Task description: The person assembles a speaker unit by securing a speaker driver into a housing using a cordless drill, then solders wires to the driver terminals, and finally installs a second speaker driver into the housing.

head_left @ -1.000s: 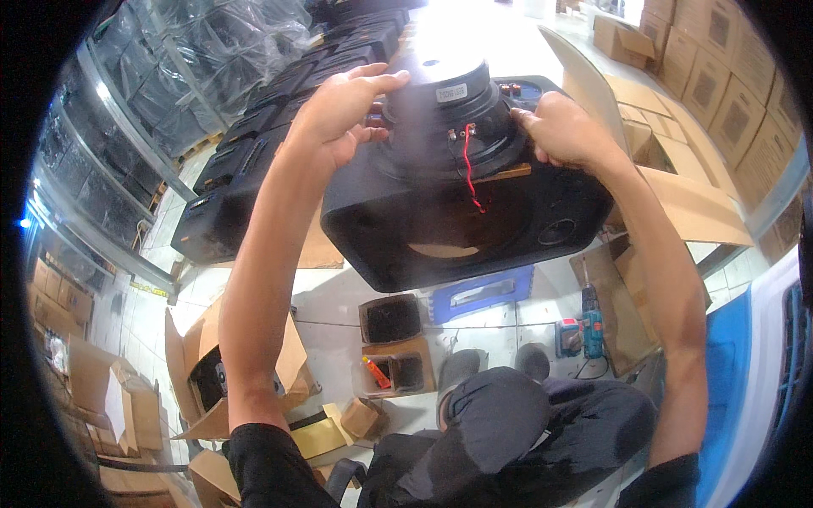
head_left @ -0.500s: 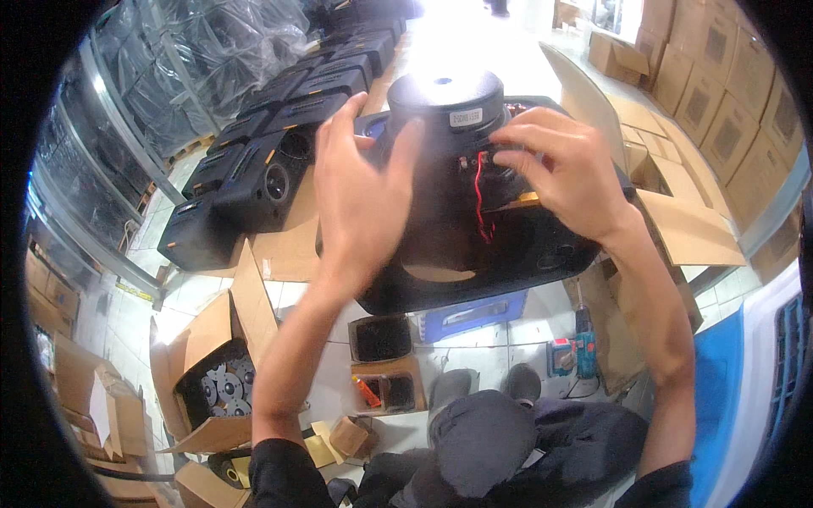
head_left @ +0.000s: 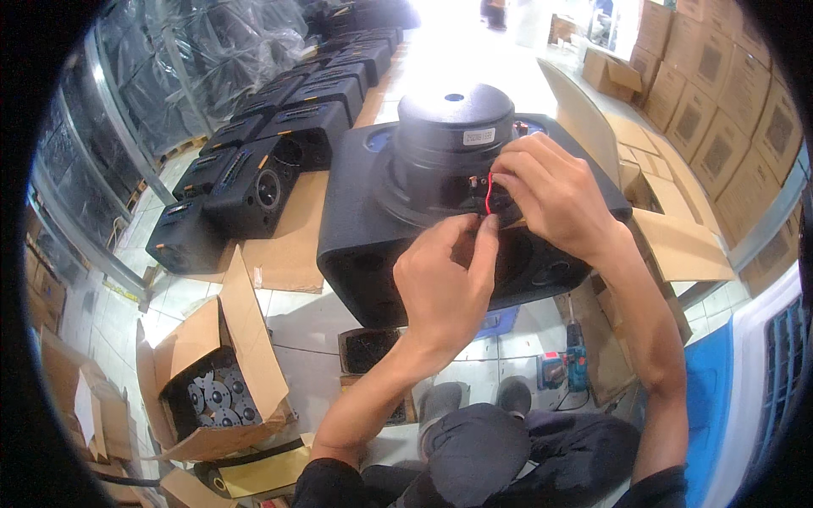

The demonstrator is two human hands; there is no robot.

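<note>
A black speaker driver point(head_left: 423, 157) rests magnet-up on a black speaker cabinet point(head_left: 364, 254) in front of me. From the driver's terminal side hangs a short red wire point(head_left: 489, 199). My left hand point(head_left: 445, 284) pinches the wire's lower end between thumb and forefinger. Higher up, beside the metal terminal, my right hand point(head_left: 559, 199) has its thumb and fingers closed on the wire's upper part. The fingers partly hide where the wire meets the terminal.
Rows of black speaker cabinets point(head_left: 254, 182) stand at the left. An open carton point(head_left: 207, 381) holds several round grey parts. A teal cordless drill point(head_left: 576, 360) stands on the floor near my feet. Stacked cartons point(head_left: 720, 102) line the right, with cardboard flaps point(head_left: 677, 245) beside the cabinet.
My left hand has come down and right from beside the driver and now grips the red wire's lower end. The right hand has stayed by the terminal, its fingers now on the wire.
</note>
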